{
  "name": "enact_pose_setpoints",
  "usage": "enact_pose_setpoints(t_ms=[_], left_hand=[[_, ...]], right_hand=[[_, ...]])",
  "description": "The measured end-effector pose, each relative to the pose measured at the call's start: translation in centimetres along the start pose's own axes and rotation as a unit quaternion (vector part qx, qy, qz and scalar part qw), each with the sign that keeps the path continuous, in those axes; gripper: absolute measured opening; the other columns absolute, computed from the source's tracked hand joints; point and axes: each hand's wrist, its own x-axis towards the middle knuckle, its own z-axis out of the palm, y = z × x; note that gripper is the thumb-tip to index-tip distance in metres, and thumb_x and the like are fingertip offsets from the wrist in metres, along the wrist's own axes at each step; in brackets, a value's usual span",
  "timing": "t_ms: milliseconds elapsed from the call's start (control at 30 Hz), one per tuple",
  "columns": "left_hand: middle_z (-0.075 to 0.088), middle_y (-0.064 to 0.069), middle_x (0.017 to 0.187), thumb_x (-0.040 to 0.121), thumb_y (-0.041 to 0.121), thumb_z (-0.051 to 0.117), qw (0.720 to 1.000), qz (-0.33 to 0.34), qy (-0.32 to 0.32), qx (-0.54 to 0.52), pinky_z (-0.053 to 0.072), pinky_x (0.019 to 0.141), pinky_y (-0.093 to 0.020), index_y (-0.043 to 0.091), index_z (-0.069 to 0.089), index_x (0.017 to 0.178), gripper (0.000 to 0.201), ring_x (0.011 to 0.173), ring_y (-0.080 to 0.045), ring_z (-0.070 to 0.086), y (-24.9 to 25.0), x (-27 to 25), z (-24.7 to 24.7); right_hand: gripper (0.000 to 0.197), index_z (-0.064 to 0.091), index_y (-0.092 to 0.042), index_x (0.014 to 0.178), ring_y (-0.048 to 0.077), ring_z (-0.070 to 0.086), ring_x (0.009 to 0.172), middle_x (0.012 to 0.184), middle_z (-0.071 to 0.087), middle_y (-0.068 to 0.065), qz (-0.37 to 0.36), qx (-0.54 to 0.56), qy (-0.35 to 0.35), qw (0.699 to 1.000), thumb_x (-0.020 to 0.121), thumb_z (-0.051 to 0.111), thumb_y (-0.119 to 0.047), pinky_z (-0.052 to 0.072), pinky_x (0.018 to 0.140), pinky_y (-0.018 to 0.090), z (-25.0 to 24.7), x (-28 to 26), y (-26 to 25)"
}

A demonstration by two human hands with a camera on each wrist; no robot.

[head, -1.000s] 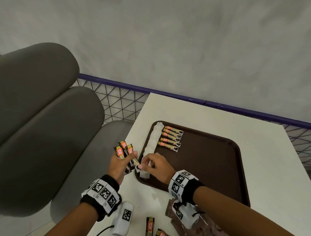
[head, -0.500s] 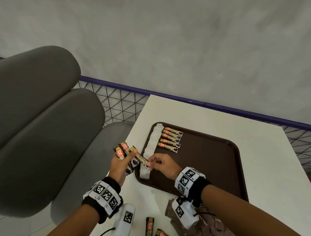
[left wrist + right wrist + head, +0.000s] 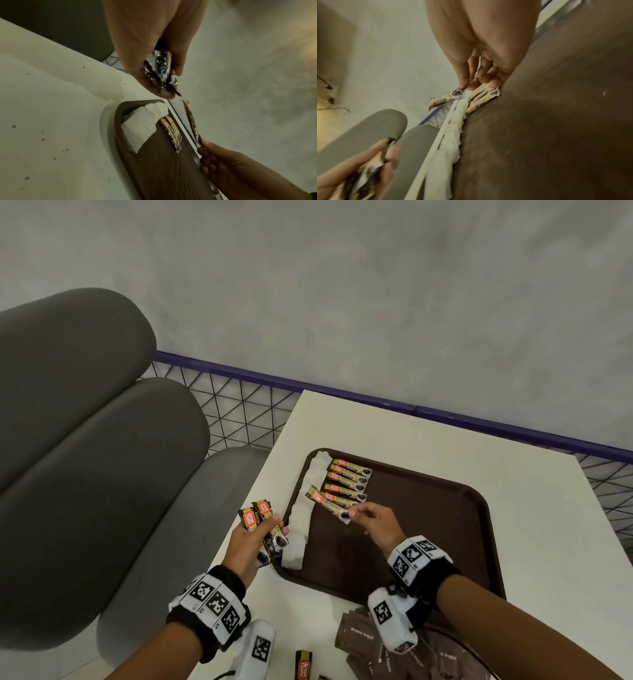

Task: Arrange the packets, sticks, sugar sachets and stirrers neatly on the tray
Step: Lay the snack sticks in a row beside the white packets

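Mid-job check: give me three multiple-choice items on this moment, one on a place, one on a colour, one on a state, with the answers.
1. Where do the white napkins lie?
A. along the tray's left edge
B. on the chair
C. in the tray's middle

2. What colour is the tray?
A. white
B. dark brown
C. blue

3. What is the right hand doing?
A. resting flat on the table
B. hanging idle
C. pinching one coffee stick by its end

Answers:
1 A, the head view shows them in a strip down the left side.
2 B, it shows dark brown against the white table.
3 C, the fingers hold the stick's end over the row of sticks, while the left hand holds a bunch.
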Motion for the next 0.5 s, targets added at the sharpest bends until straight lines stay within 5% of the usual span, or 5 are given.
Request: enact_pose_setpoints(t_ms=[133,267,333,500], left_hand=[[0.067,-0.006,0.069,0.088,0.012,0.061,0.999,0.014,0.029,0.018,0.052,0.072,-0.033,0.003,0.062,0.088,0.008,0.071,-0.022,0.063,0.0,0.4,-0.8],[0.066,-0.011,0.075,0.087,0.011,0.062,0.999,0.010,0.037,0.035,0.051,0.077,-0.037,0.006,0.063,0.084,0.006,0.071,-0.024,0.062,0.1,0.4,-1.5],[0.065,-0.012,0.076,0.086,0.011,0.063,0.998,0.011,0.036,0.044,0.051,0.075,-0.036,0.004,0.064,0.083,0.007,0.070,-0.024,0.062,0.1,0.4,-1.6],[0.065,-0.014,0.078,0.085,0.013,0.064,0.997,0.009,0.037,0.066,0.051,0.062,-0.028,0.001,0.064,0.090,0.014,0.062,-0.018,0.063,-0.1,0.4,-2.1]], right_hand=[[0.022,0.062,-0.023,0.068,0.017,0.058,0.091,0.087,0.064,0.003,0.027,-0.099,0.010,0.995,0.085,0.062,-0.010,0.043,0.086,0.028,-1.8,1.6,1.0],[0.007,0.069,-0.013,0.085,0.016,0.055,0.088,0.089,0.063,0.005,0.062,-0.162,0.008,0.985,0.085,0.063,-0.015,0.040,0.070,0.022,-1.8,2.3,1.1],[0.015,0.070,-0.006,0.094,0.015,0.055,0.084,0.087,0.062,0.005,0.073,-0.190,0.017,0.979,0.086,0.063,-0.016,0.038,0.058,0.019,-1.6,2.5,0.9],[0.013,0.071,-0.005,0.089,0.016,0.055,0.079,0.089,0.065,0.009,0.101,-0.196,0.056,0.974,0.084,0.065,-0.015,0.040,0.068,0.024,-0.9,3.3,0.6]])
